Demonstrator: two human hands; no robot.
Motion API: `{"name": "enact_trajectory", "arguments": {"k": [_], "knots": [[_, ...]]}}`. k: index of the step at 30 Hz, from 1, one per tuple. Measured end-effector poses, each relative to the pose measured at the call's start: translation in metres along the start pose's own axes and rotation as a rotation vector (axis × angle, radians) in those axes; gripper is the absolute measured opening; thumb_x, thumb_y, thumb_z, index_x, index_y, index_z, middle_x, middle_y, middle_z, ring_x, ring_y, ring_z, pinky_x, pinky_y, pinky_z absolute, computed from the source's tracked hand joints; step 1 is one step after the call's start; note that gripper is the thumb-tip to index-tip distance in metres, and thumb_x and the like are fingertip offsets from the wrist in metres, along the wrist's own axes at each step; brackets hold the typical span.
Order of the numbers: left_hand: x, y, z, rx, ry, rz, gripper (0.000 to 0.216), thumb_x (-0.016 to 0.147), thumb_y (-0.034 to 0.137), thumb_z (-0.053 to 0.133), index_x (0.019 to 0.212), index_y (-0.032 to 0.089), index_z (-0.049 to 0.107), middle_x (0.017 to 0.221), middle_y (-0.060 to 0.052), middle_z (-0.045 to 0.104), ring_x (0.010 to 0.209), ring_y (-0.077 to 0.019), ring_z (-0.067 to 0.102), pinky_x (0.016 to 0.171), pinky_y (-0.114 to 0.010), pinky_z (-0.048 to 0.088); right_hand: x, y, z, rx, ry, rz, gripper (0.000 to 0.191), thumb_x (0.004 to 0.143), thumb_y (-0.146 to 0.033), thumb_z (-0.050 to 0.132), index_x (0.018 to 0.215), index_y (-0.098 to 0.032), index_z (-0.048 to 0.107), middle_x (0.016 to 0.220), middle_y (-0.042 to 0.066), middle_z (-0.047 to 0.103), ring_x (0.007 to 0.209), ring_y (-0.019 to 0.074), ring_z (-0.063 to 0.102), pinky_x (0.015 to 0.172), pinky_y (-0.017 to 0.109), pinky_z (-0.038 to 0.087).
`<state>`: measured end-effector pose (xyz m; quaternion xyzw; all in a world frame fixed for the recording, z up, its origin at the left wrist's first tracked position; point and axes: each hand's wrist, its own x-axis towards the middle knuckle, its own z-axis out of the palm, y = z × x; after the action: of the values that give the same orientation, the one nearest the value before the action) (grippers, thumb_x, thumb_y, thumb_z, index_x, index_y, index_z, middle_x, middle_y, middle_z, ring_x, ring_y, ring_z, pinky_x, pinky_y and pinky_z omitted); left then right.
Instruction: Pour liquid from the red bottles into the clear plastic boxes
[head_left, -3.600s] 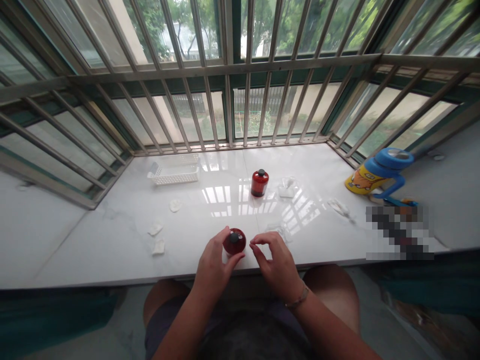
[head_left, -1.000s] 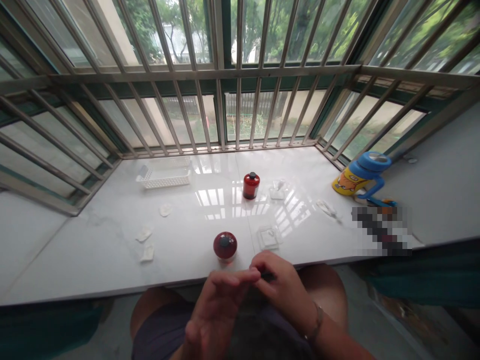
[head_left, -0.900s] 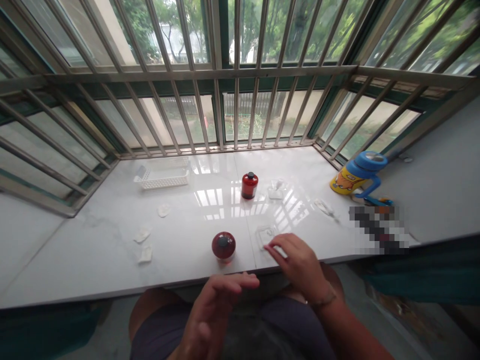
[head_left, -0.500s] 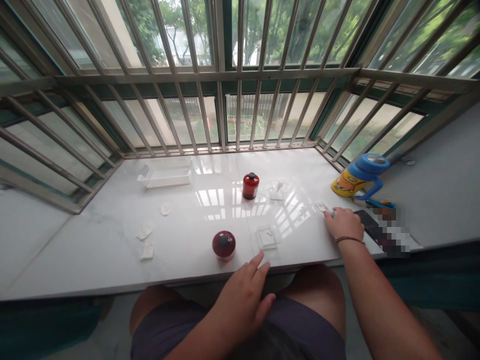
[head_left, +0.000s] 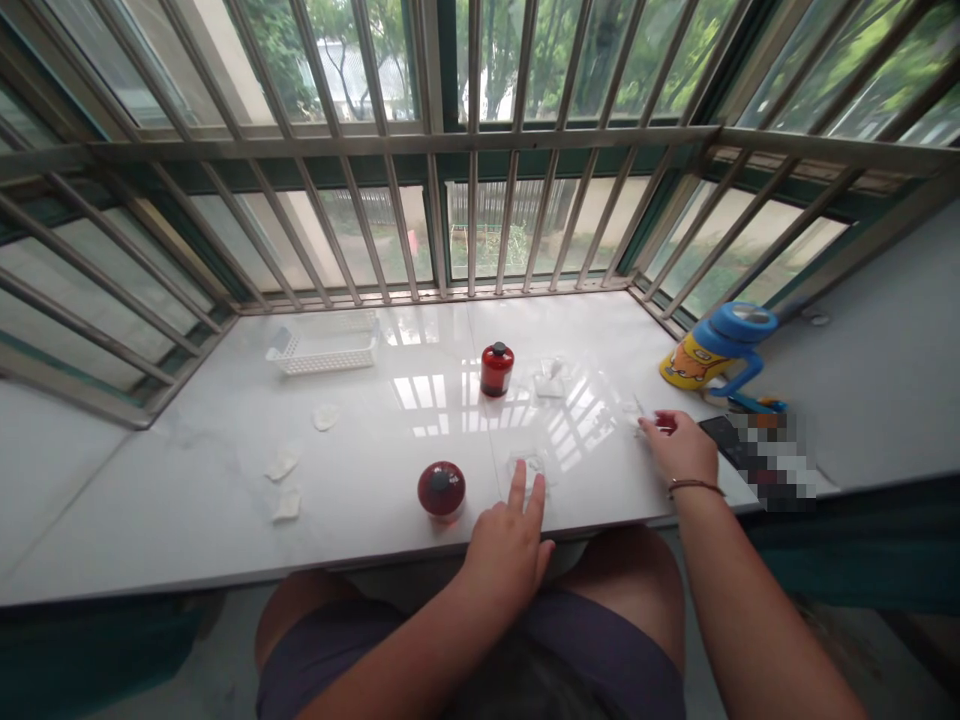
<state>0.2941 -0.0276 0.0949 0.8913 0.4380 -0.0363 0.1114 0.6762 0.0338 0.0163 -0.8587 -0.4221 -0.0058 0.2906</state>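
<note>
Clear lid (head_left: 531, 464) now under left hand (head_left: 510, 535), formerly short of it.

On the sill (head_left: 187, 500), a jar (head_left: 441, 489) sits near me at centre, and my left hand (head_left: 510, 540) rests just right of it. A bottle (head_left: 496, 369) stands farther back. A basket (head_left: 324, 346) lies far left. My right hand (head_left: 679, 447) is off right, near the cup (head_left: 721, 348).

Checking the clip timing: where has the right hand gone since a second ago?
Yes. The right hand moved rightward, from beside the near red jar toward the blue-lidded cup.
</note>
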Motion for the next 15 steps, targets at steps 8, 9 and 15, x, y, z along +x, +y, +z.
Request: {"name": "enact_trajectory", "arguments": {"k": [8,9,15], "knots": [[0.004,0.001,0.008,0.101,0.0,-0.017,0.097,0.096,0.053,0.073,0.173,0.021,0.024,0.181,-0.019,0.012,0.083,-0.0262,0.077,0.07,-0.043,0.068,-0.01,-0.004,0.0,0.069,0.069,-0.03,0.042,0.09,-0.055,0.053,0.098,-0.017,0.072,0.09,0.014,0.074,0.077,0.0269,0.066,0.075,0.041,0.05],[0.004,0.002,0.009,0.105,0.0,-0.019,0.097,0.096,0.053,0.073,0.173,0.021,0.024,0.181,-0.02,0.012,0.082,-0.026,0.077,0.069,-0.043,0.068,-0.012,-0.006,0.0,0.068,0.067,-0.057,0.043,0.091,-0.055,0.052,0.098,-0.017,0.071,0.093,0.015,0.074,0.079,0.0271,0.066,0.078,0.042,0.051],[0.006,0.003,0.009,0.116,0.005,-0.018,0.099,0.095,0.053,0.075,0.173,0.02,0.024,0.18,-0.021,0.013,0.079,-0.0254,0.078,0.067,-0.042,0.068,-0.04,-0.015,0.005,0.033,-0.053,-0.254,0.05,0.085,-0.061,0.065,0.11,-0.018,0.07,0.112,0.019,0.072,0.108,0.0348,0.064,0.104,0.049,0.048]]}}
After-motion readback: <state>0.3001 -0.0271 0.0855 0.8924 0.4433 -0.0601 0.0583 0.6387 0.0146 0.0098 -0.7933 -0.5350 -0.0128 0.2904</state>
